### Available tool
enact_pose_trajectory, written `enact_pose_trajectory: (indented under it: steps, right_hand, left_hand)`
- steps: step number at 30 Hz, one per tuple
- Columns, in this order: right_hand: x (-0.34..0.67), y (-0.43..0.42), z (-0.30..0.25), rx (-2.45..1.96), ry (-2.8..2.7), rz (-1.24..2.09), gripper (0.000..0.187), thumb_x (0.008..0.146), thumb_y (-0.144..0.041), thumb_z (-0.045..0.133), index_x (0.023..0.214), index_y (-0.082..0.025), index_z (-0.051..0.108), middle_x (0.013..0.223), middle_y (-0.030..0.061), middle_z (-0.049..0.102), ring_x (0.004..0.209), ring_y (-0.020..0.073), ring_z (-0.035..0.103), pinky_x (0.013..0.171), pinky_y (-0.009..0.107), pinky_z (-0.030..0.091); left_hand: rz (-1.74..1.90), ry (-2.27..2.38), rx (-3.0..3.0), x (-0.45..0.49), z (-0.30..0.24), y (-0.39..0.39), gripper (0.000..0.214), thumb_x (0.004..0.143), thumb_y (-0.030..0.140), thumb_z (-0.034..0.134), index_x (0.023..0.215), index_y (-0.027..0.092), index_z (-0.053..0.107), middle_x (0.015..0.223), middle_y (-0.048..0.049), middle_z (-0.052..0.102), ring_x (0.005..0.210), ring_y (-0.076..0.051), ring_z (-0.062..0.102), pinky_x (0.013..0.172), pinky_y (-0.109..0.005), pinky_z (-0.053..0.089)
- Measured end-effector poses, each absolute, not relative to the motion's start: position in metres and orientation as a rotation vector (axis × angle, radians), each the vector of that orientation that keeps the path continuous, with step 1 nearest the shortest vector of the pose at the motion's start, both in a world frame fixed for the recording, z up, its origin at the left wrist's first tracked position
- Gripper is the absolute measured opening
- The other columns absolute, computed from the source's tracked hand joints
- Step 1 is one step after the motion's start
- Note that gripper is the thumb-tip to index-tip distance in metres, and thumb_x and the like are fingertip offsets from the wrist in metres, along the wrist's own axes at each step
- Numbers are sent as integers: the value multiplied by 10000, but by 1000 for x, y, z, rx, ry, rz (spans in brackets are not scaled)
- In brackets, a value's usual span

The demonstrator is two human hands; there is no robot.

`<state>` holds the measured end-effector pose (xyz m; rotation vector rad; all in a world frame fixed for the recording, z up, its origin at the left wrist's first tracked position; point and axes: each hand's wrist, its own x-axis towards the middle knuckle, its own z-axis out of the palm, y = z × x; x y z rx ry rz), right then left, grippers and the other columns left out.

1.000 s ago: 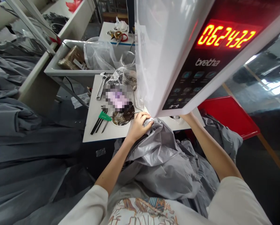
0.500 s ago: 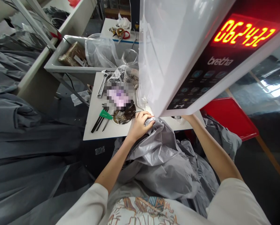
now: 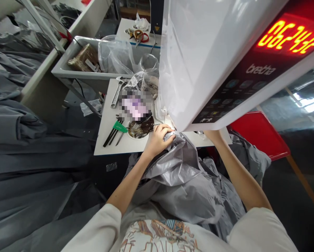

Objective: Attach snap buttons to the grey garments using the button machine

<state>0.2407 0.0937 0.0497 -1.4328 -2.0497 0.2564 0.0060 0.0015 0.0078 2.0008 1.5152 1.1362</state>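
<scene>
My left hand is closed on the edge of a silver-grey fabric, with a small round metal fitting beside the fingertips. That edge lies at the front of a white machine, whose red display shows lit digits. The rest of the fabric hangs in folds from the table edge over my lap. My right hand reaches under the machine's head on the right; its fingers are hidden behind the housing, so what it touches cannot be seen.
On the white table lie an adjustable wrench, a green-held hex key set and a bowl of small metal parts. A grey trough with plastic bags stands behind. At right is a red tray; grey fabric is heaped left.
The view has shifted slightly, so the machine and its display sit further right in the picture. Both hands keep nearly the same places, the left still on the fabric edge.
</scene>
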Motion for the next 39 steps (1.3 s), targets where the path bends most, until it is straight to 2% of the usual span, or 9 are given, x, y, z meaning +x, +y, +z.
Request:
enact_pose_trajectory:
  steps: [5,10,17,23,26,33,37,39]
  right_hand:
    - [202,38,58,-1371,-2004,349,139,769,-266,542,741,-178,646,702,38,671,690,199,624,652,295,482]
    - [175,17,48,-1224,-2153,181,176,852,-262,517,794,-202,672,756,42,692,739,194,634,715,302,463]
    - [172,21,39,-1146,-2281,38,177,898,-231,501,879,-216,677,690,16,661,674,170,600,703,297,423]
    - [177,11,41,-1061,-2435,-21,238,920,-173,463,1040,-229,661,992,41,688,891,182,606,821,321,420]
    - [179,8,40,-1032,-2479,-38,270,930,-171,450,1103,-233,647,1080,45,674,946,184,602,848,330,429]
    - [177,7,40,-1034,-2415,24,286,919,-154,438,1113,-222,636,1092,52,663,985,190,596,867,326,443]
    - [179,2,39,-1080,-2262,22,244,905,-170,452,1044,-237,641,1020,57,657,964,193,592,885,349,428]
    - [179,2,35,-1182,-2081,60,197,917,-226,443,992,-211,624,963,75,647,948,204,587,866,356,430]
  left_hand:
    - [1128,1510,2004,6,9,2,227,863,344,596,1047,222,647,1122,-68,568,1116,-225,484,1031,-380,388]
    - [1128,1502,2023,6,9,2,209,871,330,582,1042,223,638,1121,-62,564,1114,-220,481,1016,-370,393]
    - [1148,1486,2069,5,6,3,197,857,277,591,1046,228,617,1117,-57,570,1104,-223,477,993,-361,400]
    - [1147,1491,2054,6,6,4,191,845,234,588,1033,219,617,1092,-54,578,1090,-220,485,973,-350,414]
    - [1153,1490,2053,6,7,4,193,838,220,590,1029,217,617,1081,-53,581,1078,-218,489,967,-345,419]
    - [1185,1472,2052,6,7,2,174,850,243,587,1016,209,621,1070,-54,580,1072,-216,488,963,-335,412]
    - [1183,1486,2047,6,7,2,187,859,290,594,1027,213,624,1042,-55,569,1064,-214,492,954,-338,414]
    - [1176,1490,2044,6,6,2,204,857,322,605,1031,220,628,1037,-53,560,1059,-213,497,948,-339,416]
